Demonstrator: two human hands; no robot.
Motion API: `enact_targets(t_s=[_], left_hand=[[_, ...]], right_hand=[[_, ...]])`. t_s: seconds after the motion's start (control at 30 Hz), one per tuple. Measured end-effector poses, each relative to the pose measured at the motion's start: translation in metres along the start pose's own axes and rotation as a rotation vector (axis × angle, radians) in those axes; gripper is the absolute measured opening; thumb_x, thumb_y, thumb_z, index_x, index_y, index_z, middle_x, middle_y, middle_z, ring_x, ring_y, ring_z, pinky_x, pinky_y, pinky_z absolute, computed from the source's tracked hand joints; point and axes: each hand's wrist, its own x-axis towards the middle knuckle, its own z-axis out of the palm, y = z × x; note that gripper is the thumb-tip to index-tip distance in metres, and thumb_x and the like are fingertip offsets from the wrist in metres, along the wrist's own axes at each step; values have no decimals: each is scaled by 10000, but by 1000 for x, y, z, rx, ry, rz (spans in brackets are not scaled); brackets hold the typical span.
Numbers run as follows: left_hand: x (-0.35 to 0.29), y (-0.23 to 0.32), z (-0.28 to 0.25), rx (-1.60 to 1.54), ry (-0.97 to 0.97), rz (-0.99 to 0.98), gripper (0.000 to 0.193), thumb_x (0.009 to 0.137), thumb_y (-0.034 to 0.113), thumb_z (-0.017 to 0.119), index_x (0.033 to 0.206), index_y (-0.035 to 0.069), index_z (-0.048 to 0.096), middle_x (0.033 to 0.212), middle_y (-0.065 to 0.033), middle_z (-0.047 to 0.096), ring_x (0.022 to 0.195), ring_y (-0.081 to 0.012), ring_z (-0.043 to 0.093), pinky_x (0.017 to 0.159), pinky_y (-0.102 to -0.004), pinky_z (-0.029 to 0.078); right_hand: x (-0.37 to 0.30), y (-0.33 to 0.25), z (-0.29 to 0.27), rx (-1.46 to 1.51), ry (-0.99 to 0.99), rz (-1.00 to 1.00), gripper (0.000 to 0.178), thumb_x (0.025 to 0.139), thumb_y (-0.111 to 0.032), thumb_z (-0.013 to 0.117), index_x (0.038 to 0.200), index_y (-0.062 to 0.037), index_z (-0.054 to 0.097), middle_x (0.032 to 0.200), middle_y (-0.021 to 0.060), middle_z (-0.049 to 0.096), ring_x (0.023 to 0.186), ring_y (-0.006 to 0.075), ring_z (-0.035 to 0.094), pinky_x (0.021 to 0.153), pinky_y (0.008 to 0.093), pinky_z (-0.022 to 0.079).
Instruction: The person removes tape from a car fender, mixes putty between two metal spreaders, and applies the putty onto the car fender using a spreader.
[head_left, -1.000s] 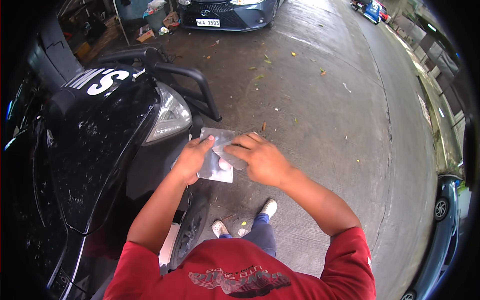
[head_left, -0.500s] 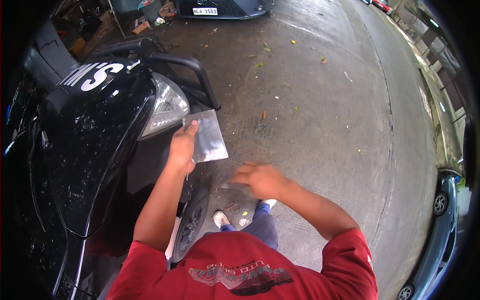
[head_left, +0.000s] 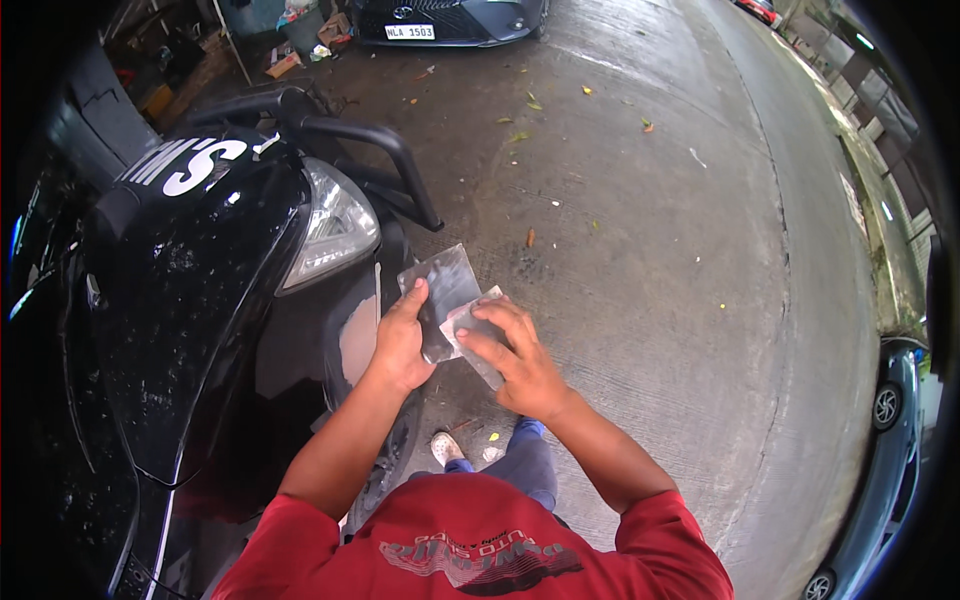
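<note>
Pavement (head_left: 640, 240): one concrete surface, leaves scattered on it. Vehicles: four. One black vehicle (head_left: 190, 270) stands along the pavement's left edge, with one headlight (head_left: 335, 225) in view and a pale patch (head_left: 358, 340) below it. One dark grey car (head_left: 450, 22) stands at the far edge, one blue-grey car (head_left: 890, 450) at the near right, and one red vehicle (head_left: 757, 8) is partly in view at the far right.

Containers: one bin (head_left: 303, 38) near the pavement's far left corner, a pale bag at its mouth; deeper contents cannot be told.

Hands: two, both grasping. The left hand (head_left: 405, 335) grips one grey rectangular plate (head_left: 445, 280), thumb on its upper face. The right hand (head_left: 525, 365) grasps one smaller thin sheet (head_left: 480, 350), which overlaps the plate's lower right edge in view; contact cannot be confirmed. Pale pink material (head_left: 450, 329) shows along the sheet's left edge.

Change: half a second ago, the right hand was blurred and clear of the plate; now they are together, and the plate is turned clockwise.
</note>
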Motion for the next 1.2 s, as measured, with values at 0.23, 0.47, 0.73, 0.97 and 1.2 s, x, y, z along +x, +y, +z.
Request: enact_targets(t_s=[0.23, 0.47, 0.73, 0.97, 1.2], left_hand=[[-9, 13, -4, 11, -64, -13, 444, 1150, 401, 599, 1402, 38, 643, 1320, -142, 735, 1180, -294, 746, 1052, -496, 602], [-1, 25, -21, 324, 78, 17, 481, 1125, 367, 667, 1426, 0, 591, 1276, -122, 734, 1095, -257, 762, 934, -474, 659], [0, 15, -15, 280, 57, 11, 413, 1157, 341, 576, 1373, -1, 657, 1279, -158, 746, 1122, -296, 768, 960, -503, 658], [-5, 14, -18, 200, 6, -11, 402, 1154, 322, 586, 1390, 4, 654, 1286, -153, 748, 1131, -312, 762, 1007, -528, 632], [-5, 14, -21, 167, 12, -5, 397, 1174, 319, 545, 1410, 9, 623, 1271, -159, 746, 1138, -301, 764, 1016, -507, 634]], right_hand=[[-28, 31, 31, -93, 75, 228, 831, 654, 174, 642, 1430, -119, 680, 1503, 183, 546, 1391, 449, 547, 1191, 537, 472], [-9, 26, -27, -120, 136, 347, 710, 748, 143, 595, 1406, -106, 696, 1405, 165, 653, 1329, 420, 594, 1131, 489, 517], [35, -5, -54, -27, -401, 47, 694, 783, 89, 636, 1433, -140, 719, 1409, 83, 683, 1272, 338, 649, 1054, 432, 587], [29, -10, -36, -41, -255, 102, 708, 750, 103, 618, 1405, -134, 744, 1406, 99, 705, 1249, 358, 669, 1062, 443, 566], [23, -13, -23, 2, -162, 168, 771, 752, 162, 599, 1464, -123, 674, 1455, 127, 638, 1263, 391, 624, 1075, 459, 556]])
